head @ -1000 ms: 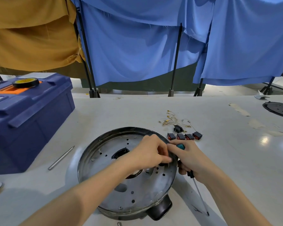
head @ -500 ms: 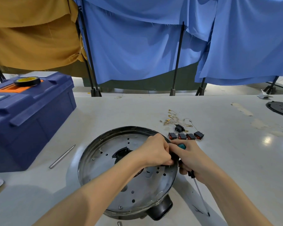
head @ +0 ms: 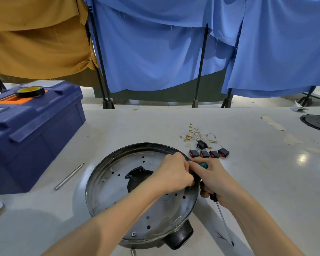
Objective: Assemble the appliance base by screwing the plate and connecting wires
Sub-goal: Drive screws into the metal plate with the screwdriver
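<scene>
Head view: a round, shiny, perforated metal plate (head: 118, 191) lay inside the black plastic appliance base (head: 177, 237) on the near middle of the white table (head: 266, 182), open face up so its screw holes could be reached
Left hand: the left hand (head: 174, 174) sat over the plate's right rim with fingers curled tight; what they pinched was hidden, probably a small part being seated there
Right hand: the right hand (head: 216, 180) met it just outside that rim, fingers wrapped round the black, teal-capped screwdriver (head: 224, 218); its thin steel shaft pointed toward the near edge, so the tool looked parked in the palm while thumb and forefinger helped
Screws: one cross-head screw (head: 133, 233) sat at the plate's near edge; most holes looked bare, so fastening seemed early
Wires: thin pale wires with brass terminals (head: 194, 134) and a row of small red-and-black rocker switches (head: 209, 153) lay just beyond the hands, apart from the base, likely staged for connecting
Left side: a dark blue plastic toolbox (head: 35, 137) carried a yellow-and-black tape roll (head: 29, 91); a slim metal rod (head: 69, 176) lay between it and the base
</scene>
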Motion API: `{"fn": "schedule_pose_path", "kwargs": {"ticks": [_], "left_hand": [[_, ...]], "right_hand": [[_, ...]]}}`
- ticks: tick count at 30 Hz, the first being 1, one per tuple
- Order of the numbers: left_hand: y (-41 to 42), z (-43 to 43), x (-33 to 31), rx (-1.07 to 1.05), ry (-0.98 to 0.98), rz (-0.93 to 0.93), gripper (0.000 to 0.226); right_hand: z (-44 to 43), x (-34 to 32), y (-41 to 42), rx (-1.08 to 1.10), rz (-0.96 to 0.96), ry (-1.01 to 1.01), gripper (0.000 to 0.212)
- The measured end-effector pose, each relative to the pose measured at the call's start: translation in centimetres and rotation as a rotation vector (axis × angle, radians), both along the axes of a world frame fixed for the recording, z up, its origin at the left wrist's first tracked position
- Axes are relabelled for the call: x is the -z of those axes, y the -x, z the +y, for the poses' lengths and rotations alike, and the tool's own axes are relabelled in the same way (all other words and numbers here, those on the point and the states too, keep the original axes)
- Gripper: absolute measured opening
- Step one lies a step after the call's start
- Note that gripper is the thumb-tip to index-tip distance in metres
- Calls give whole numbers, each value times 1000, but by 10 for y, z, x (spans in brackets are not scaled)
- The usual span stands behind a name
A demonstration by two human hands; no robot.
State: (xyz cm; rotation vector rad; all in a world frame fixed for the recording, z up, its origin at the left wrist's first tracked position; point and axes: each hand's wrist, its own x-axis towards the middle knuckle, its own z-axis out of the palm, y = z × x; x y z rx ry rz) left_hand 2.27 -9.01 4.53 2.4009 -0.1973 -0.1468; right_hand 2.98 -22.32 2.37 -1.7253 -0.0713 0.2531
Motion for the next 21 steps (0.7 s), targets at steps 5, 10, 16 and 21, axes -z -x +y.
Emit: {"fn": "schedule_pose_path", "kwargs": {"ticks": [5, 10, 16, 21], "left_hand": [[1, 21, -1, 86, 217, 147, 15], [3, 29, 1, 156, 174, 146, 42], [3, 28, 6, 137, 185, 103, 43], [5, 27, 6, 143, 168, 79, 43]], "right_hand": [[-6, -4, -1, -42, 73, 0, 26], [-27, -42, -12, 335, -101, -228, 49], [-16, -86, -5, 416, -322, -766, 51], [10, -65, 1, 447, -445, -722, 55]]}}
